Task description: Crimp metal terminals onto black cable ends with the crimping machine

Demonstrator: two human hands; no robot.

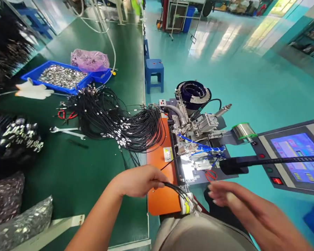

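Over the orange machine plate (pixel 161 204), my left hand (pixel 143 181) is closed around a few thin black cables (pixel 176 188). Their ends hang to the right, near a white cloth-like piece with a yellow arrow (pixel 187 205). My right hand (pixel 230 198) is held at the right, fingers slightly bent and thumb apart, with nothing visible in it. Just beyond it are the red-handled pliers (pixel 210 175). A metal machine (pixel 199 139) with blue tubes and a lit work spot stands past both hands. A large bundle of black cables (pixel 120 122) with white tags spreads across the table and onto the plate.
On the green table (pixel 102 205) are a blue tray (pixel 81 83) of small metal parts, a pink bag (pixel 90 60), a wrench (pixel 68 130) and red pliers (pixel 67 115). A screen panel (pixel 300 157), lamp arm (pixel 277 160) and solder spool (pixel 244 131) stand right. A blue stool (pixel 155 69) is behind.
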